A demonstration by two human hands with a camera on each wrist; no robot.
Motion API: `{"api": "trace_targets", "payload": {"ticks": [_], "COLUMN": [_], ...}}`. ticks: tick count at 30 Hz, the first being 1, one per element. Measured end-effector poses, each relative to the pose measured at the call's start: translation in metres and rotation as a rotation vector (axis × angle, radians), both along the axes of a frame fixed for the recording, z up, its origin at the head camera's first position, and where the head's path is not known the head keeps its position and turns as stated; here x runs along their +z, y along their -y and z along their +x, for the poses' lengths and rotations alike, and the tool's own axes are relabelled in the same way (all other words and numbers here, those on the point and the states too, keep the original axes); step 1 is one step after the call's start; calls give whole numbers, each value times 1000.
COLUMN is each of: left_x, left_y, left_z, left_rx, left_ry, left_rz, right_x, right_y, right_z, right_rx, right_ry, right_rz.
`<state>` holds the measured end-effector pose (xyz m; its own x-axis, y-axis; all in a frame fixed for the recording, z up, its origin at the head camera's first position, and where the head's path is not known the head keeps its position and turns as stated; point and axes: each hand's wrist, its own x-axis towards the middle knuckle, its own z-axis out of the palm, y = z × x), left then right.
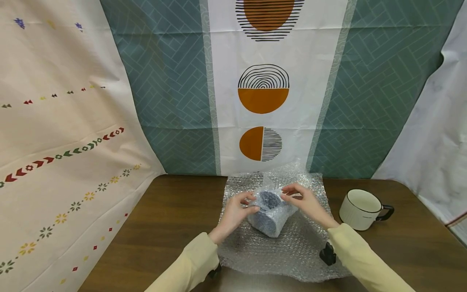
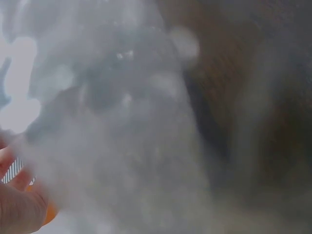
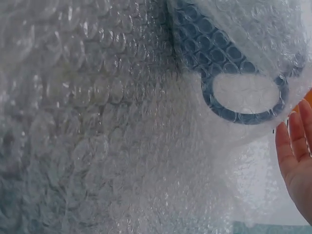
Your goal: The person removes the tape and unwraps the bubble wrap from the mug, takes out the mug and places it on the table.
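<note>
A blue patterned mug (image 1: 268,221) lies tilted on a sheet of bubble wrap (image 1: 292,247), with part of the sheet folded over it. My left hand (image 1: 237,211) pinches the wrap at the mug's left rim. My right hand (image 1: 304,202) pinches the wrap at the mug's upper right. The right wrist view shows the mug's blue handle (image 3: 243,117) through the bubbles and my fingertips (image 3: 295,161) at the right edge. The left wrist view is a blur of wrap (image 2: 122,146), with a bit of my hand (image 2: 17,204) at the lower left.
A white mug (image 1: 361,209) with a black rim and handle stands upright to the right of the sheet. The brown wooden table (image 1: 164,227) is backed by hanging patterned cloths (image 1: 262,101) close behind the sheet.
</note>
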<state>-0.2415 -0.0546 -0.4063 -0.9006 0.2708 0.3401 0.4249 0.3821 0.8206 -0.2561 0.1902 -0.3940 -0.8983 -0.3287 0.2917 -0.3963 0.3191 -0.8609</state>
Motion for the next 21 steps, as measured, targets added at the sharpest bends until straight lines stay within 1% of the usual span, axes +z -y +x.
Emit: {"api": "trace_targets", "payload": {"ticks": [4,6,10,13,16,19,21], "left_x": [0,1,3,4,5,9,12], "left_y": [0,0,1,1,1,1,1], "left_z": [-1,-1,-1,-2,-3,-3,-4], "left_rx": [2,6,12,15,16,6,-5], "left_ry": [-8,-11,-2,4,7,24,38], "left_rz": [0,-6,-24,-42,-65,-106,-137], "right_x": [10,6,-7,-14,-16,-17,-10], "right_y": [7,8,7,7,7,6,8], "right_z": [9,7,-2,-5,-5,-5,1], "right_rx": [53,82,130,138,131,120,118], "right_ry": [36,22,-32,-56,-34,-20,-2], "right_rz": [4,26,101,150,164,183,186]}}
